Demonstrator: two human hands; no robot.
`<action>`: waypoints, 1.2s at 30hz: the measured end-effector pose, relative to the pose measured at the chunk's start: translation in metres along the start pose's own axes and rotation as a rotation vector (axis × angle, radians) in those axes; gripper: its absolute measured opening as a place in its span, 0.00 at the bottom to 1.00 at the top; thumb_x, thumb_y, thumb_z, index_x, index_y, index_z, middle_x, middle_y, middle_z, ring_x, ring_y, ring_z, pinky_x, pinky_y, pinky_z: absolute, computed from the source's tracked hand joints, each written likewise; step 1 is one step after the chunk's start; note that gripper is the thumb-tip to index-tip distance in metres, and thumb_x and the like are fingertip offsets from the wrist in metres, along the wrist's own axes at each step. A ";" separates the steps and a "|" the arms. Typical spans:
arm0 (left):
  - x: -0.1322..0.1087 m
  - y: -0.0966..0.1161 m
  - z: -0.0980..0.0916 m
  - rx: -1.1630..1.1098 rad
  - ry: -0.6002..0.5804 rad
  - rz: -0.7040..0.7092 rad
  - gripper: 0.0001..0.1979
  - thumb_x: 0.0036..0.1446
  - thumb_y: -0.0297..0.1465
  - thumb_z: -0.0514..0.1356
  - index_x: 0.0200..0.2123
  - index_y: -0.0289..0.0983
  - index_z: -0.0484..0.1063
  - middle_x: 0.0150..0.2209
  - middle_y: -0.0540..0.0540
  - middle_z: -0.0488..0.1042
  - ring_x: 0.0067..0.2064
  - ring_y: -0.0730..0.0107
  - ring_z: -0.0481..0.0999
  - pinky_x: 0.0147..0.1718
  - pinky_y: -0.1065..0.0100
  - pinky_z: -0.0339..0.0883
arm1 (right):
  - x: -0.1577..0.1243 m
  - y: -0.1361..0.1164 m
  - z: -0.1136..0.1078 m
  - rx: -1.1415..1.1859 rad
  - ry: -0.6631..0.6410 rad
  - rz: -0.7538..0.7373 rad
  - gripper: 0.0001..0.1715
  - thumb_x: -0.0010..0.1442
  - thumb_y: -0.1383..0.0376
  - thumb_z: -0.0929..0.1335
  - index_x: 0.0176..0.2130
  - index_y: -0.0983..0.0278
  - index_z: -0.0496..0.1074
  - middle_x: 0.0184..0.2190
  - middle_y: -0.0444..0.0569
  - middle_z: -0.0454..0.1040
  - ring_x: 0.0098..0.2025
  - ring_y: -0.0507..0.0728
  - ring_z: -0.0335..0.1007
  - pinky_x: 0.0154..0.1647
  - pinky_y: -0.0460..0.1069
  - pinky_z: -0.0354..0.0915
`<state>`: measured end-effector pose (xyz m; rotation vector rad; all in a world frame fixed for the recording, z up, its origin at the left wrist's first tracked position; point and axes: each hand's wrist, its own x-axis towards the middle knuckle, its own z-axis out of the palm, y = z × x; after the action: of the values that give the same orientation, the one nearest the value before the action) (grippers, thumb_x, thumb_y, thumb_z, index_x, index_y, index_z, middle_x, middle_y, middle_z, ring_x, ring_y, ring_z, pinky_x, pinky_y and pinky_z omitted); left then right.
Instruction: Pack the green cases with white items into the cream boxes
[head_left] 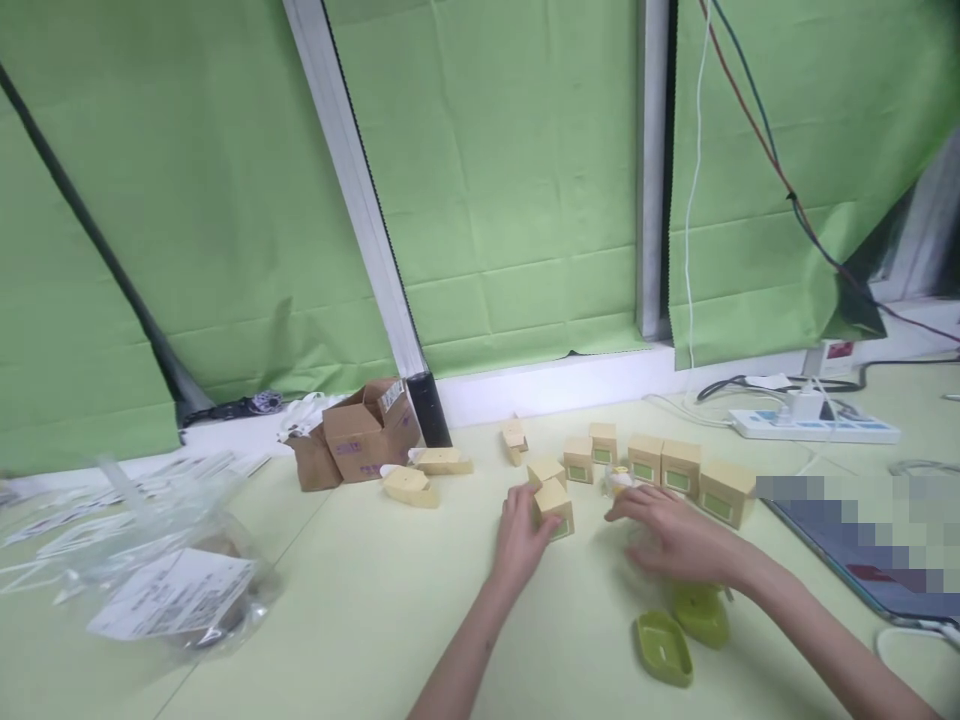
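Observation:
My left hand (pixel 519 535) is closed around the left side of a small cardboard box (pixel 555 505), which has a green-edged window on its front. Another small box (pixel 545 470) stands right behind it. My right hand (pixel 675 530) hovers over the table with its fingers apart, slightly blurred. Just beyond its fingertips is a small white and yellow item (pixel 618 480), too small to name. Below that hand lie two green shell-like pieces, one a hollow dish (pixel 664 650) and the other a lobed piece (pixel 701 615).
Several small windowed boxes (pixel 681 468) line the back right. Unfolded cartons (pixel 411 487) lie left of centre, before an open brown box (pixel 371 435). A labelled clear plastic bag (pixel 180 595) is at left; a power strip (pixel 814 427) and a tablet-like device (pixel 862 560) at right.

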<state>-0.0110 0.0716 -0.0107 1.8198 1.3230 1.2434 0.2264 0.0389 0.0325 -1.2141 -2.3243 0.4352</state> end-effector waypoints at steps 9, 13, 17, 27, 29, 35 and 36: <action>-0.049 0.037 0.015 -0.021 -0.356 0.076 0.28 0.37 0.40 0.68 0.43 0.40 0.66 0.44 0.43 0.62 0.47 0.53 0.60 0.48 0.57 0.53 | -0.008 0.018 0.010 0.127 -0.013 -0.017 0.26 0.37 0.68 0.69 0.40 0.55 0.75 0.38 0.49 0.76 0.50 0.68 0.64 0.57 0.66 0.44; -0.078 0.042 0.029 -0.017 -0.608 0.084 0.30 0.31 0.41 0.70 0.42 0.43 0.68 0.44 0.45 0.64 0.48 0.52 0.60 0.49 0.56 0.52 | -0.003 0.006 0.006 0.343 0.019 0.046 0.20 0.42 0.62 0.72 0.40 0.56 0.75 0.37 0.46 0.76 0.47 0.65 0.67 0.59 0.67 0.44; -0.069 0.035 0.024 -0.334 -0.471 -0.146 0.22 0.43 0.34 0.66 0.43 0.41 0.65 0.41 0.45 0.68 0.44 0.59 0.67 0.45 0.59 0.58 | 0.006 -0.015 0.008 0.953 0.135 0.251 0.24 0.54 0.53 0.67 0.49 0.57 0.68 0.46 0.50 0.72 0.48 0.62 0.68 0.52 0.63 0.60; -0.040 0.020 -0.015 -1.115 0.055 -0.359 0.18 0.49 0.32 0.61 0.45 0.36 0.68 0.37 0.47 0.69 0.31 0.75 0.66 0.29 0.72 0.61 | 0.017 -0.015 0.050 1.859 -0.004 0.375 0.25 0.65 0.54 0.55 0.43 0.67 0.70 0.38 0.52 0.75 0.42 0.53 0.72 0.47 0.48 0.66; -0.041 0.020 -0.017 -1.341 0.092 -0.495 0.18 0.50 0.32 0.59 0.45 0.35 0.69 0.33 0.47 0.69 0.30 0.74 0.68 0.30 0.71 0.63 | 0.015 -0.014 0.055 1.799 0.042 0.377 0.24 0.66 0.58 0.53 0.42 0.66 0.71 0.35 0.50 0.75 0.39 0.52 0.73 0.45 0.48 0.67; -0.041 0.020 -0.020 -1.556 0.101 -0.687 0.19 0.50 0.30 0.56 0.47 0.33 0.68 0.28 0.46 0.69 0.29 0.71 0.70 0.30 0.69 0.67 | 0.014 -0.017 0.057 1.759 0.094 0.412 0.23 0.65 0.56 0.54 0.39 0.64 0.71 0.35 0.52 0.75 0.33 0.53 0.72 0.39 0.49 0.68; -0.041 0.021 -0.019 -1.556 0.090 -0.688 0.19 0.50 0.29 0.56 0.47 0.33 0.67 0.28 0.46 0.69 0.28 0.71 0.70 0.30 0.70 0.67 | 0.014 -0.019 0.055 1.771 0.089 0.422 0.22 0.64 0.54 0.55 0.39 0.64 0.70 0.35 0.53 0.74 0.34 0.54 0.72 0.39 0.49 0.68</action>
<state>-0.0232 0.0248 -0.0001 0.1850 0.4854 1.2698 0.1763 0.0371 -0.0011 -0.6055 -0.7469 1.8842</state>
